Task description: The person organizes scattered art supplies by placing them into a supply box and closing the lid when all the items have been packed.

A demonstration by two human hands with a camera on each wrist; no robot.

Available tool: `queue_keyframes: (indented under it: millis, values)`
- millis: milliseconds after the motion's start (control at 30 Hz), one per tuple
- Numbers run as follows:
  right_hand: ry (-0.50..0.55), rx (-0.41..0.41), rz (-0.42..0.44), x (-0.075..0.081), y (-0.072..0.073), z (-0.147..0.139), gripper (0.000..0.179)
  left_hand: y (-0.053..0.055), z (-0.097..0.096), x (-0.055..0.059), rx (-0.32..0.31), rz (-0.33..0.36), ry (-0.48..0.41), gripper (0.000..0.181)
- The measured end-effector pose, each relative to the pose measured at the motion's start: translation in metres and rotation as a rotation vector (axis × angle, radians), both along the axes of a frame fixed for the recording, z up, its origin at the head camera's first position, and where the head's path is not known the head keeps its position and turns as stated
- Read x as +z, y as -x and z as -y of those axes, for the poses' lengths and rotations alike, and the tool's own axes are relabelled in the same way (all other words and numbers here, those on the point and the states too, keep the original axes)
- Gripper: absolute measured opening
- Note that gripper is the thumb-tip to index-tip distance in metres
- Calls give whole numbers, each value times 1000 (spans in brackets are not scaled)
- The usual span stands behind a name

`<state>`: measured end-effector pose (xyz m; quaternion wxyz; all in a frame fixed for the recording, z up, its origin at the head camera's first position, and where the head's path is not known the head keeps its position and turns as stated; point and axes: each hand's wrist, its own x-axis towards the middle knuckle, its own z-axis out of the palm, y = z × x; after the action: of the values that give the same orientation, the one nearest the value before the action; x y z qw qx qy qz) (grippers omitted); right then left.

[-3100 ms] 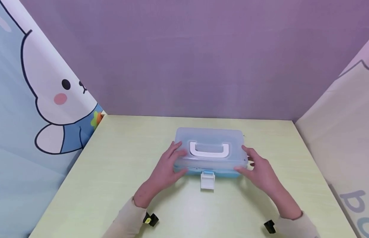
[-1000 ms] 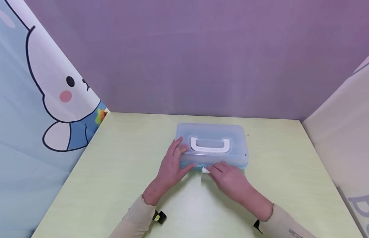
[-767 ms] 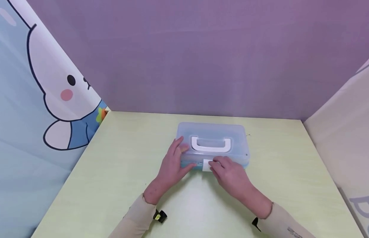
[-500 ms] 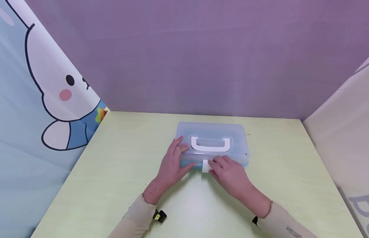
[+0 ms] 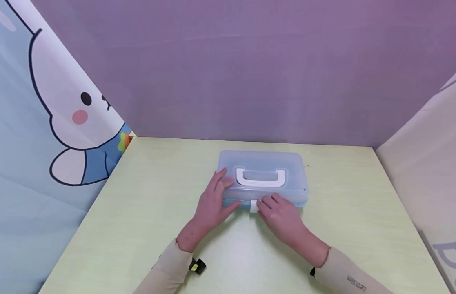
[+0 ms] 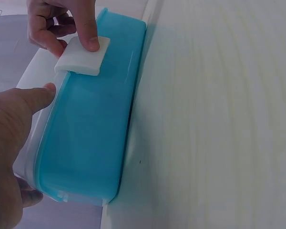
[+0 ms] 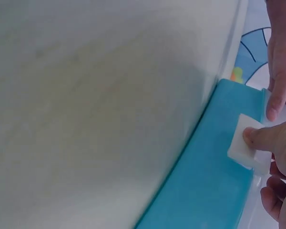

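Note:
A plastic storage box (image 5: pixel 264 157) with a frosted lid, a turquoise base (image 6: pixel 93 124) and a white carry handle (image 5: pixel 261 183) sits lid-down on the table. My left hand (image 5: pixel 210 206) holds its left end, thumb along the lid's front edge and fingers over the top and side. At the middle of the front, my right hand (image 5: pixel 283 216) pinches the white latch (image 5: pixel 254 206). The right wrist view shows the right thumb (image 7: pixel 262 138) flat on the latch's face, with the other fingers curled above at the lid. The latch lies over the seam between lid and base.
The pale wooden table (image 5: pixel 139 196) runs out around the box. A purple backdrop (image 5: pixel 250 73) rises behind its far edge, with a rabbit-print cloth (image 5: pixel 77 134) on the left and a pale cloth (image 5: pixel 426 171) on the right.
My right hand has gone from the box's right end to the front latch. The latch, which hung out from the front, has swung up against the seam. My left hand stays at the left end.

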<state>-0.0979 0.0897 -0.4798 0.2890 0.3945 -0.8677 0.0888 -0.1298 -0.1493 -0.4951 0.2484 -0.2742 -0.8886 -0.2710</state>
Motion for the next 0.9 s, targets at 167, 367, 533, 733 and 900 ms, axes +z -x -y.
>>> queue_keyframes:
  millis: [167, 367, 533, 733, 900]
  values:
    - [28, 5, -13, -4, 8, -2, 23, 5, -4, 0, 7, -4, -1, 69]
    - [42, 33, -11, -9, 16, -8, 8, 10, -10, -1, 16, -18, 3, 68]
    - [47, 59, -26, -11, 18, -10, 18, 13, -11, -1, 5, -42, 12, 71]
    - [90, 71, -43, -12, 21, -11, 22, 13, -10, -2, 26, -52, 45, 73]
    - [101, 64, -52, -14, 20, -10, 24, 13, -10, -3, 24, -43, 43, 74]
